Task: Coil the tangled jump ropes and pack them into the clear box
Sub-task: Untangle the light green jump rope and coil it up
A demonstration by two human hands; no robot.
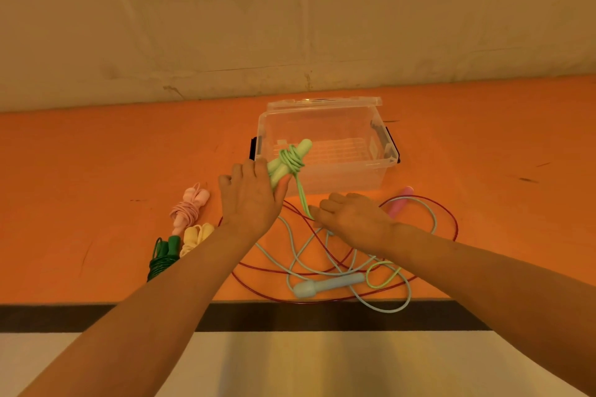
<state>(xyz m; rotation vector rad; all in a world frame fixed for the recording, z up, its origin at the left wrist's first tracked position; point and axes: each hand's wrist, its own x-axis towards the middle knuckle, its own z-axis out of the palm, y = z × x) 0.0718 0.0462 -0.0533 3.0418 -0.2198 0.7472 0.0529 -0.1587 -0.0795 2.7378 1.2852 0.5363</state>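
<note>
Ropes coiled: pink bundle (190,207), yellow bundle (195,237) and dark green bundle (163,259), lying together toward the counter's (96,171) left front; none boxed yet.
Rope in hand: light green rope (292,162), several turns wound round its paired handles, held above the box's near left corner; tail runs down to the right hand.
Left hand (250,200): fingers curled round the light green handles.
Right hand (353,219): pinching the green tail just above the counter.
Still tangled: red rope (322,272) and blue rope (329,285) looped over each other near the front edge; pink handle (400,201) beside the box.
Box (325,145): clear, lid open at the back, nothing inside, toward the counter's rear.
Progress: judged about halfway; packing not begun.
</note>
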